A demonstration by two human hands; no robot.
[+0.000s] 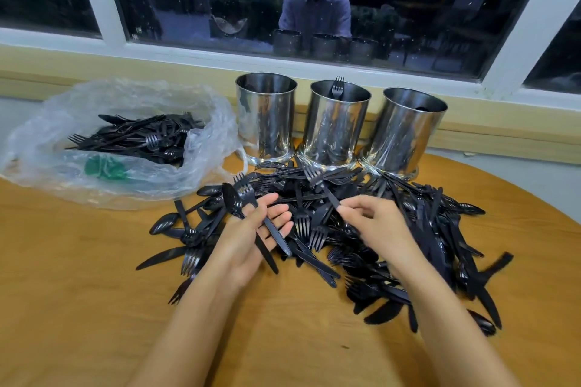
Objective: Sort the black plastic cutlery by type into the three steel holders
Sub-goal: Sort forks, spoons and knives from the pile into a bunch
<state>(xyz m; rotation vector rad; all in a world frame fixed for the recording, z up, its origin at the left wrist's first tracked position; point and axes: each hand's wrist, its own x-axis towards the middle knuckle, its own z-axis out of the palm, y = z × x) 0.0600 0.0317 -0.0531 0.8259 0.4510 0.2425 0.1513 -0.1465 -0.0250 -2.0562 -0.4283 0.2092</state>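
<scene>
Your left hand (248,236) lies palm-up over the left part of the pile (345,236), fingers loosely curled around a spoon (232,199) and a fork (248,195), their heads pointing up toward eleven o'clock and their handles running down across your palm. Your right hand (374,223) pinches the handle end of another fork (317,181) between thumb and fingertips, holding it tilted with its tines toward eleven o'clock, above the heap. The pile of black forks, spoons and knives spreads across the wooden table (94,292) in front of you, reaching out toward three o'clock. At twelve o'clock, just beyond the pile, three steel holders stand in a row: the left holder (266,118), the middle holder (338,126) with one fork (337,86) standing tines-up inside, and the right holder (408,132); what lies in the left and right ones you cannot tell. At ten o'clock a clear plastic bag (119,148) lies open, holding more black cutlery.
</scene>
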